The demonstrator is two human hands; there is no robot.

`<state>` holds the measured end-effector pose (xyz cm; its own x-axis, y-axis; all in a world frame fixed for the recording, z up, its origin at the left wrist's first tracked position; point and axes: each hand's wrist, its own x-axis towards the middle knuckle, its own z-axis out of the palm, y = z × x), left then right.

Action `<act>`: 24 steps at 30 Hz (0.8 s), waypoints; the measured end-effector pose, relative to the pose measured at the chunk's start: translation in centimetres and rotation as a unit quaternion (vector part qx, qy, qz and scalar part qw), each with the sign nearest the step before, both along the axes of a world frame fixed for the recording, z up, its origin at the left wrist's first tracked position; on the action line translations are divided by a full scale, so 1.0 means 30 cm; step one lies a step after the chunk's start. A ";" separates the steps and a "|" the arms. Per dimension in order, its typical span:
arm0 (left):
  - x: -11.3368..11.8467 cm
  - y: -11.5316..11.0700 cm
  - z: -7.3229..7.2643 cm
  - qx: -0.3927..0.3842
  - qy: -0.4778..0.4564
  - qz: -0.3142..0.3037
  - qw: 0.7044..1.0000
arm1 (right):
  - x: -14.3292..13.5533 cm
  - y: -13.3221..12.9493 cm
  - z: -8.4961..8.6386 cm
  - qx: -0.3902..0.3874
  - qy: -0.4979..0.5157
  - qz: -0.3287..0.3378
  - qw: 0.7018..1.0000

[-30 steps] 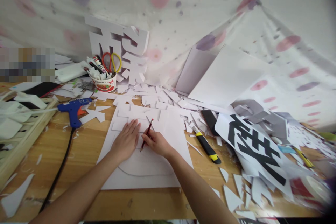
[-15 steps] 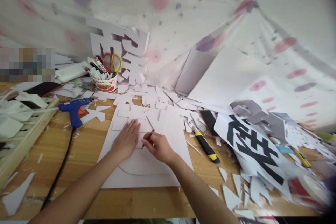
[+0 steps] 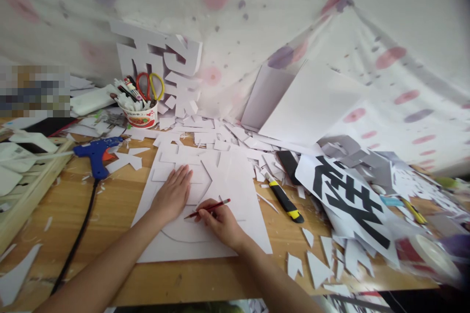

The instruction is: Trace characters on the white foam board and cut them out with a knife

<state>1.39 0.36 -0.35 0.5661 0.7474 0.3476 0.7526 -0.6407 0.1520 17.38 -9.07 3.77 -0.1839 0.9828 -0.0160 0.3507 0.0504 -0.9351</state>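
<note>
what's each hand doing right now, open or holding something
Left hand: open, laid flat on the white pieces.
Right hand: closed, holding a dark red pencil.

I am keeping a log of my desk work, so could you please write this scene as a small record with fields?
Left hand: flat over thin white pieces
Right hand: grip closed around a dark red pencil
Pencil tip: points left; contact with the surface unclear
Under both hands: large white sheet
Left of sheet: blue glue gun
Right of sheet: black-and-yellow cutter
Behind, to the left: printed bowl, packed full
</note>
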 end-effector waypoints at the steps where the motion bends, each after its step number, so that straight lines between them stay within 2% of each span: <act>1: 0.000 0.000 0.000 0.000 -0.001 0.000 1.000 | -0.001 0.001 0.003 0.000 -0.009 0.005 1.000; 15: 0.001 -0.006 0.004 0.002 0.017 0.002 1.000 | -0.003 0.002 0.031 0.002 -0.033 0.027 0.999; 24: -0.001 0.001 -0.004 -0.016 0.001 0.001 1.000 | 0.006 0.049 0.075 -0.010 -0.119 0.066 0.991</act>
